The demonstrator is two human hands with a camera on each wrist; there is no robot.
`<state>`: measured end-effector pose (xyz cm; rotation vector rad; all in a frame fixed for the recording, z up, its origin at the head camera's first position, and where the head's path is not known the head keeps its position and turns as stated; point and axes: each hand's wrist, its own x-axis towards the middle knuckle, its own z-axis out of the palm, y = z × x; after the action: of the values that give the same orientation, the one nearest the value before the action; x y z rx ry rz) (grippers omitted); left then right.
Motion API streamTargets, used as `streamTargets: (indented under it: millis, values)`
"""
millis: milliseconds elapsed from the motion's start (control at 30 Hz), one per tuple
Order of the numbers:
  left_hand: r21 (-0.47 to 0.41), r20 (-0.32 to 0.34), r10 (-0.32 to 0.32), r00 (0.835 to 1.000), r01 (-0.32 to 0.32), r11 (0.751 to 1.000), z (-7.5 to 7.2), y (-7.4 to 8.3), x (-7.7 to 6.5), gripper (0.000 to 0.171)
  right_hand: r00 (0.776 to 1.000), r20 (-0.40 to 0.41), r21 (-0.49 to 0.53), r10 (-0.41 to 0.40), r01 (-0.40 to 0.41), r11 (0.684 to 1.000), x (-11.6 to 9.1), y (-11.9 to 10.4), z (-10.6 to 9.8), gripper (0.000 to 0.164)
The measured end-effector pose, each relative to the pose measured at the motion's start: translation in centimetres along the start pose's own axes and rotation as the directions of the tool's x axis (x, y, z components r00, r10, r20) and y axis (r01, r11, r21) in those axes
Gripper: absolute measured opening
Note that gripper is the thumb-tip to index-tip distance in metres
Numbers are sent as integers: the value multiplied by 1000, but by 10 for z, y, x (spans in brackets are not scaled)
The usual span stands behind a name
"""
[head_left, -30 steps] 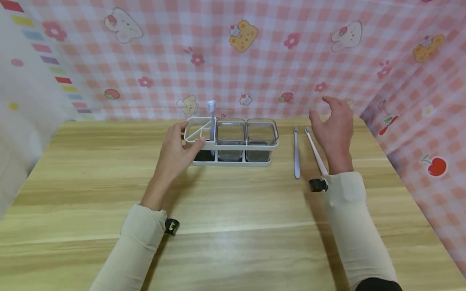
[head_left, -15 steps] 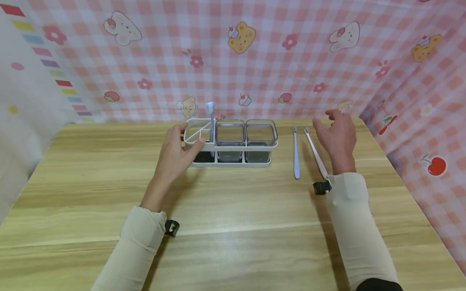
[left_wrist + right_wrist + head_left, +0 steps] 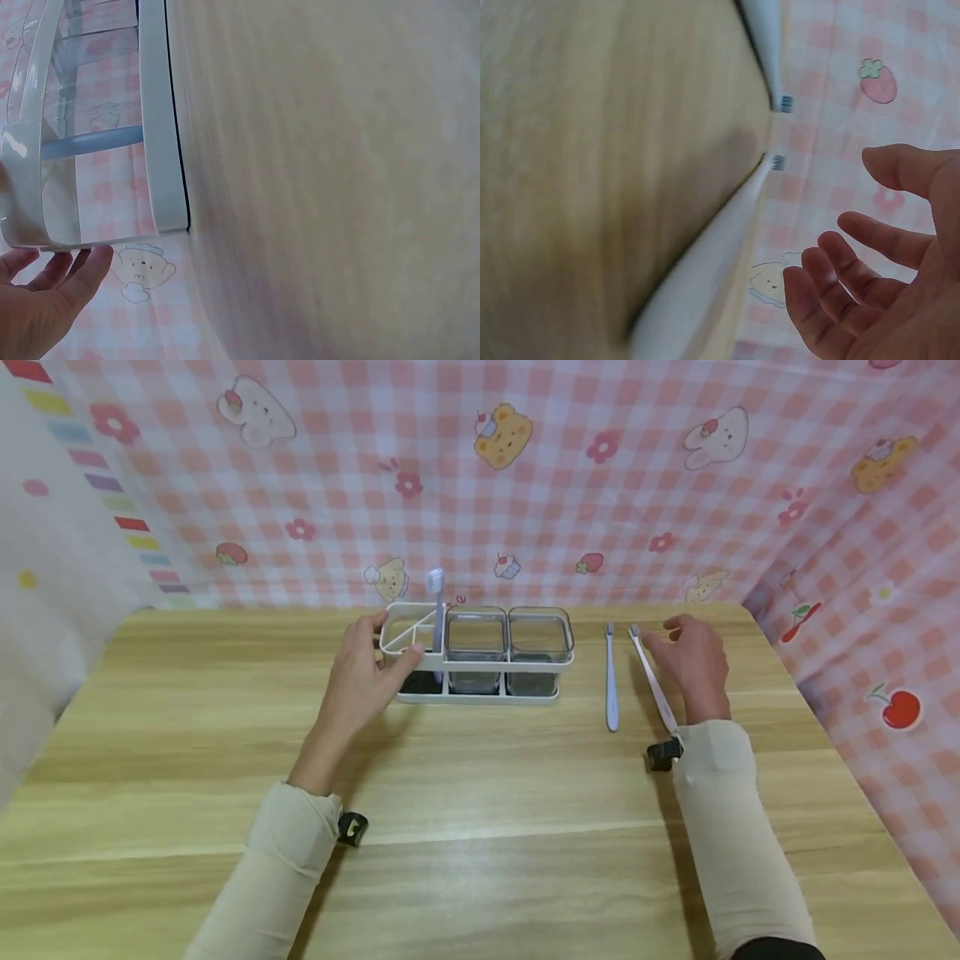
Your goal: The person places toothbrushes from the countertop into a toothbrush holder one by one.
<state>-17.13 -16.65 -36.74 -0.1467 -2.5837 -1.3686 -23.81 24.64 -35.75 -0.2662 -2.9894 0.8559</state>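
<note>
A white toothbrush holder (image 3: 525, 666) stands near the back of the table, with two clear square cups (image 3: 476, 680) in its middle and right bays. In its divided left bay a pale purple toothbrush (image 3: 437, 618) stands upright, bristles up. My left hand (image 3: 358, 667) grips the holder's left end, thumb at the front rim and fingers around the side. To the right lie a blue-lavender toothbrush (image 3: 611, 685) and a white-pink toothbrush (image 3: 654, 682), heads toward the back. My right hand (image 3: 696, 662) hovers beside the white-pink one's head, thumb and fingers apart, holding nothing.
The wood-grain table (image 3: 465, 860) ends at a pink checked cloth (image 3: 337, 485) hung behind it and along the right side. A black wrist strap piece (image 3: 662, 755) on my right sleeve is close to the white-pink toothbrush's handle end.
My right hand has come down from above, behind the two loose toothbrushes, to beside the white-pink one's head. My left hand has stayed on the holder.
</note>
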Motion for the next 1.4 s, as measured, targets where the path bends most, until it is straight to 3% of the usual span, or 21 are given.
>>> streamTargets:
  millis: [600, 1200, 1400]
  values:
    - [-3, -2, 4, 1000, -4, 1000, -2, 1, 2, 73, 977, 207, -38, 49, -42, 998, 10, 11, 6, 57]
    - [-3, -8, 10, 1000, -10, 1000, 0, 1, 0, 72, 982, 188, -47, 23, -15, 999, 17, 17, 12, 26]
    - [-7, -1, 0, 1000, 0, 1000, 0, 2, 0, 72, 982, 180, -5, 49, -49, 999, 14, 17, 10, 26]
